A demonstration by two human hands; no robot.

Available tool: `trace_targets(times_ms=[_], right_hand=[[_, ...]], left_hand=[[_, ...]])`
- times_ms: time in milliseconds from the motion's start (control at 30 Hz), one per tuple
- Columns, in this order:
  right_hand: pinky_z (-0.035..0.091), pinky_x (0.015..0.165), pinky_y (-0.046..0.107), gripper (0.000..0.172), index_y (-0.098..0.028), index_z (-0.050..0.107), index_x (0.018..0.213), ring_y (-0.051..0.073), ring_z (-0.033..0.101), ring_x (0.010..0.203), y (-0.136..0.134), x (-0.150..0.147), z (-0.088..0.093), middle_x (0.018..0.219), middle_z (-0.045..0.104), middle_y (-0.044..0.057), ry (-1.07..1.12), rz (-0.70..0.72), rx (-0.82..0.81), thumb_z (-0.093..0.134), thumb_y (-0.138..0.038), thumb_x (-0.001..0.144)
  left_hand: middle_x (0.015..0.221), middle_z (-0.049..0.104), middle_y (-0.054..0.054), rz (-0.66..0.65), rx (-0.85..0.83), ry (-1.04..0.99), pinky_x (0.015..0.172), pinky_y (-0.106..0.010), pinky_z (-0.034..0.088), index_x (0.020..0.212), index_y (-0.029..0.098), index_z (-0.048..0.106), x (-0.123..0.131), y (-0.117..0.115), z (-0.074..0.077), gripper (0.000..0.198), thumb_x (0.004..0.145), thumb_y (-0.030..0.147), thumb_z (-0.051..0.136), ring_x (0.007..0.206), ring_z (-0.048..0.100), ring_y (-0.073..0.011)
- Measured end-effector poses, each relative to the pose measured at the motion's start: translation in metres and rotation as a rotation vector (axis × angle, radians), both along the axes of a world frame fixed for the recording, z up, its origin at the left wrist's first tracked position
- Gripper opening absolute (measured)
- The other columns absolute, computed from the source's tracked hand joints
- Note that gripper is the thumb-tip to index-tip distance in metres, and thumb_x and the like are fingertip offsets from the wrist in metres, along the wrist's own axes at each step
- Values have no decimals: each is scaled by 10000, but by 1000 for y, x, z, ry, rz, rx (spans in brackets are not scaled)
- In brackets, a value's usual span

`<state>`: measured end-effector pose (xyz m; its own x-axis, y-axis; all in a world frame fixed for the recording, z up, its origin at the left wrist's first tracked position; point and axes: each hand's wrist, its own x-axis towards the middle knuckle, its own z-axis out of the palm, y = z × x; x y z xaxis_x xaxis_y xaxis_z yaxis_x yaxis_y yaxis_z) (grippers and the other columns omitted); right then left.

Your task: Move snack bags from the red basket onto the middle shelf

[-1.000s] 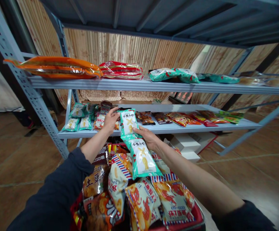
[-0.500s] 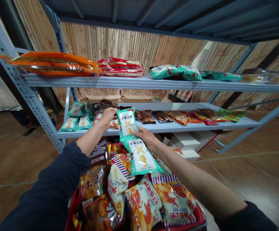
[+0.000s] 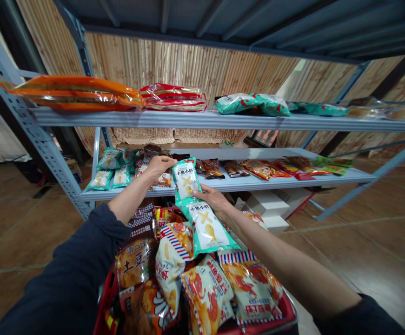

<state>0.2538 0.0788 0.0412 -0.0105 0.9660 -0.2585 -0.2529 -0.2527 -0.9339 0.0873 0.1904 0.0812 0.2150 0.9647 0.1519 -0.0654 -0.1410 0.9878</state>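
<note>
A strip of joined teal-and-white snack packets (image 3: 195, 204) hangs from the lower shelf's front edge down toward a red basket (image 3: 286, 309). My right hand (image 3: 213, 199) grips the strip at the join between the upper and lower packet. My left hand (image 3: 158, 166) is closed on the top left corner of the upper packet, just above the lower shelf (image 3: 244, 184). The basket below my arms is heaped with several snack bags (image 3: 202, 288).
The lower shelf holds teal packets (image 3: 113, 172) at left and brown, red and green packets (image 3: 275, 170) to the right. The upper shelf (image 3: 202, 120) carries orange (image 3: 73, 93), red (image 3: 174, 97) and teal bags (image 3: 254, 104). White boxes (image 3: 268, 207) sit under the rack on a brown tiled floor.
My left hand has shifted from the shelf packets onto the top corner of the upper teal packet. The strip and my right hand have barely moved; the view has shifted slightly.
</note>
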Motion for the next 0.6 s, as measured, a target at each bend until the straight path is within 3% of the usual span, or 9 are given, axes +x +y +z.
trace_targets(times_ms=[167, 333, 600], right_hand=[[505, 486, 243, 314, -173, 602, 980, 125, 606, 479, -3, -3, 1, 673, 691, 11, -15, 7, 2, 669, -140, 676], [498, 459, 243, 297, -182, 605, 951, 124, 593, 465, -2, -4, 0, 668, 685, 4, -31, 62, 48, 694, -203, 669], [507, 488, 237, 311, -183, 573, 970, 120, 608, 494, 3, -6, -2, 687, 683, 2, 35, 118, 51, 676, -181, 676]], left_hand=[[462, 509, 7, 100, -46, 95, 454, -213, 346, 476, 132, 543, 3, -4, 5, 217, 665, 218, 607, 430, 428, -83], [458, 488, 9, 208, -104, 81, 444, -214, 332, 458, 146, 477, 7, -6, 5, 246, 672, 181, 594, 418, 409, -80], [433, 459, 38, 199, -65, -50, 423, -186, 291, 483, 144, 474, 3, 2, -5, 271, 700, 259, 588, 393, 375, -58]])
